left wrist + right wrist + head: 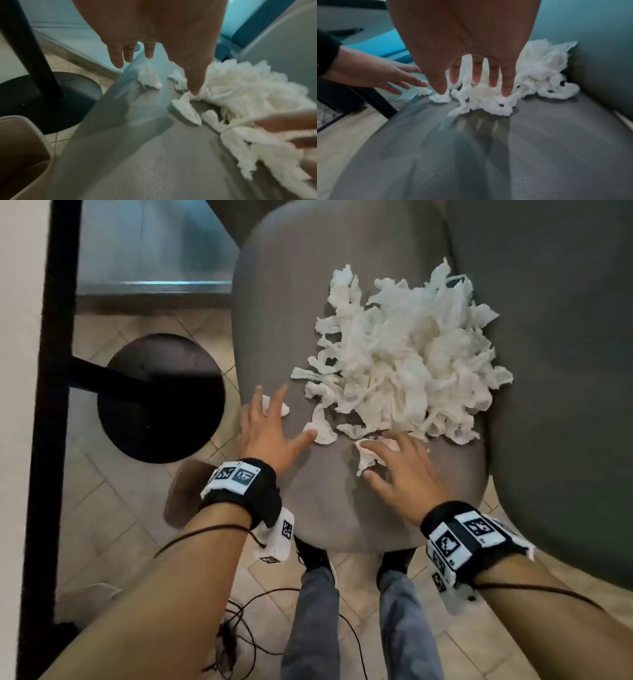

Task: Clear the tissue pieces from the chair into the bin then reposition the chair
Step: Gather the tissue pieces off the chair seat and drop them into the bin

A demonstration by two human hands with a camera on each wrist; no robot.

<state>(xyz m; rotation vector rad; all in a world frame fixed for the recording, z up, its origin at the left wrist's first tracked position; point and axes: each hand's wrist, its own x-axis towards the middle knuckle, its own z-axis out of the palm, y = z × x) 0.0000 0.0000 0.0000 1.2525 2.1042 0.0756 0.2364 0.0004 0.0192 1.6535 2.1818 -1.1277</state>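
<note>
At far left a black table base (161, 398) stands on the tiled floor (113, 508), with a beige bin (22, 155) near the chair's front corner. The left hand (270, 429) lies over the grey chair (342, 508) seat's left edge, fingers spread wide, thumb touching a loose scrap and holding nothing. The tissue pieces (404, 354) sit heaped mid-seat against the backrest. The right hand (404, 470) reaches flat, fingers straight and apart, fingertips (506, 92) touching the heap's near edge.

A café or dining room is suggested: a padded grey chair (342, 501), a pedestal table base (161, 398) at 9 o'clock, and a tiled floor (113, 494) are seen.
</note>
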